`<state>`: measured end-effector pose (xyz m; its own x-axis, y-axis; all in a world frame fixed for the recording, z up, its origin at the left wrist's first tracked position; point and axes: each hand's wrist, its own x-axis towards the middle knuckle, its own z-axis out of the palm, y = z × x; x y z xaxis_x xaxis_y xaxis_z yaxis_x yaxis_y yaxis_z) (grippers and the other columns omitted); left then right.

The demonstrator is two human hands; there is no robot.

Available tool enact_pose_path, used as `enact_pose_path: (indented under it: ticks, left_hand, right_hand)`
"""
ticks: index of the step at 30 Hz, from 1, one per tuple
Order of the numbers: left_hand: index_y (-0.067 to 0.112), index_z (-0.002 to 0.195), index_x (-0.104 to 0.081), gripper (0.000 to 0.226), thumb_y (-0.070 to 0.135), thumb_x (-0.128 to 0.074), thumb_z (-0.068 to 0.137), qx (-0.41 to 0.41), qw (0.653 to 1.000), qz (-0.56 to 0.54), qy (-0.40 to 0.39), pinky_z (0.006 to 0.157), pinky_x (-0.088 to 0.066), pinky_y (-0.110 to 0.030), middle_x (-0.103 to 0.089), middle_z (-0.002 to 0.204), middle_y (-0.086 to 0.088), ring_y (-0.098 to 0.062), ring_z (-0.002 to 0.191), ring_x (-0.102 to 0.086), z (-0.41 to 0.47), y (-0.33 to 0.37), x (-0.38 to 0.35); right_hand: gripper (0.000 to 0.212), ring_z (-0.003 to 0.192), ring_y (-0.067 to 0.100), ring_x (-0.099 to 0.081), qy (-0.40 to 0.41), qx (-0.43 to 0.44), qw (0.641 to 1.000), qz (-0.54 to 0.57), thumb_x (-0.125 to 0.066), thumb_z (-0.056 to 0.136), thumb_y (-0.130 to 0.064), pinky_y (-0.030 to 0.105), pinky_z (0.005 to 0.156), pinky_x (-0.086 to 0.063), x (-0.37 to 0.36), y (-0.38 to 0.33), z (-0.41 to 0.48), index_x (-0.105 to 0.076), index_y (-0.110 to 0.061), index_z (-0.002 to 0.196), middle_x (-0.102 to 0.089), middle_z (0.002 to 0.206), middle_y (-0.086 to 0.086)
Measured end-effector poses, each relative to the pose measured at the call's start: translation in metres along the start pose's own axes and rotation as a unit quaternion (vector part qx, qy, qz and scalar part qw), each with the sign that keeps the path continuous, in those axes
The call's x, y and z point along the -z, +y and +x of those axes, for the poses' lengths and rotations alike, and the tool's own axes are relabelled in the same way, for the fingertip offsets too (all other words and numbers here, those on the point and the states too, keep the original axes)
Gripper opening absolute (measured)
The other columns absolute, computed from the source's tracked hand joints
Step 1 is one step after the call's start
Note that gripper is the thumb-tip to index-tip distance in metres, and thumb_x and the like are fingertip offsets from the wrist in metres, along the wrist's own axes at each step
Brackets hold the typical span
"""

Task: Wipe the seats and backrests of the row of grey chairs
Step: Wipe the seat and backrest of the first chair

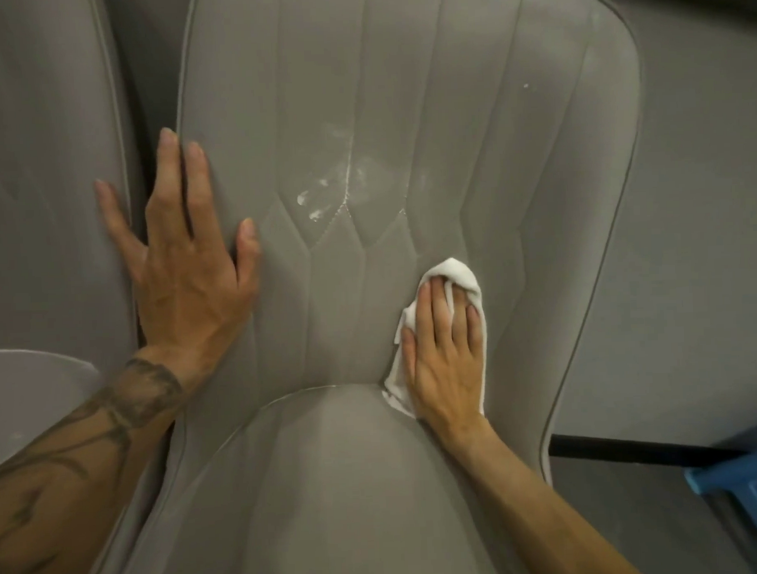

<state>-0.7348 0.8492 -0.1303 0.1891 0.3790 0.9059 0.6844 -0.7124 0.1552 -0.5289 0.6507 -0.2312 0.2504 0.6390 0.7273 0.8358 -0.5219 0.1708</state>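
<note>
A grey padded chair fills the view, its stitched backrest (405, 114) upright above the seat cushion (332, 481). White smears (339, 185) mark the middle of the backrest. My right hand (445, 349) lies flat on a white cloth (458, 273), pressing it on the lower right of the backrest just above the seat crease. My left hand (187, 255) rests open and spread on the backrest's left edge, its outer fingers reaching over the gap to the neighbouring chair.
A second grey chair (43, 191) stands close on the left, with its seat corner (28, 393) at the lower left. Right of the chair are a grey wall (701, 232), a black bar (631, 449) and a blue plastic object (744, 488).
</note>
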Motion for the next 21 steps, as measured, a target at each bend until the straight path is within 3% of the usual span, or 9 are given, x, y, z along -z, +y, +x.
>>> enact_pose_path:
  ticks: [4, 8, 11, 16, 21]
  left_hand:
    - [0.01, 0.165, -0.015, 0.069, 0.038, -0.041, 0.109, 0.004, 1.0, -0.006, -0.001, 0.127, -0.008, -0.065, -0.016, 0.173, -0.016, -0.021, 0.16, -0.018, 0.0, 0.0, 0.0]
    - [0.009, 0.165, -0.016, 0.068, 0.038, -0.041, 0.109, 0.005, 1.0, -0.01, -0.001, 0.127, -0.006, -0.064, -0.016, 0.173, -0.015, -0.021, 0.159, -0.019, 0.0, -0.001, 0.002]
    - [0.008, 0.164, -0.017, 0.067, 0.038, -0.041, 0.109, 0.005, 1.0, -0.007, 0.0, 0.127, -0.006, -0.063, -0.017, 0.173, -0.016, -0.023, 0.158, -0.021, -0.001, 0.002, 0.002]
    - [0.008, 0.165, -0.016, 0.067, 0.037, -0.04, 0.109, 0.003, 1.0, -0.013, -0.001, 0.128, -0.005, -0.063, -0.017, 0.173, -0.017, -0.022, 0.159, -0.019, -0.001, 0.001, 0.003]
    - [0.007, 0.165, -0.016, 0.067, 0.036, -0.04, 0.109, 0.003, 1.0, -0.005, -0.001, 0.127, -0.009, -0.065, -0.017, 0.173, -0.017, -0.023, 0.16, -0.017, -0.001, 0.001, 0.003]
  right_hand:
    - [0.064, 0.162, 0.028, -0.005, 0.072, -0.008, 0.997, -0.029, -0.033, 0.111, -0.032, 0.044, 0.132, -0.005, 0.036, 0.025, 0.076, -0.009, -0.005, 0.164, 0.0, 0.174, 0.011]
    - [0.058, 0.159, 0.028, -0.021, 0.222, -0.143, 0.964, -0.032, -0.025, 0.111, -0.033, 0.046, 0.13, -0.019, 0.081, 0.055, 0.196, -0.021, -0.005, 0.162, -0.024, 0.17, 0.013]
    - [0.058, 0.159, 0.028, -0.02, 0.224, -0.145, 0.964, -0.019, -0.024, 0.111, -0.032, 0.046, 0.131, -0.018, 0.083, 0.042, 0.195, -0.021, -0.004, 0.162, -0.023, 0.17, 0.013]
    - [0.059, 0.161, 0.028, -0.014, 0.116, 0.031, 0.992, -0.038, -0.029, 0.112, -0.033, 0.043, 0.132, -0.013, 0.08, 0.044, 0.145, -0.016, -0.007, 0.164, -0.017, 0.172, 0.012]
    - [0.055, 0.157, 0.026, -0.028, 0.252, -0.102, 0.962, -0.017, -0.024, 0.112, -0.031, 0.043, 0.13, -0.022, 0.101, 0.044, 0.237, -0.028, -0.004, 0.16, -0.031, 0.168, 0.012]
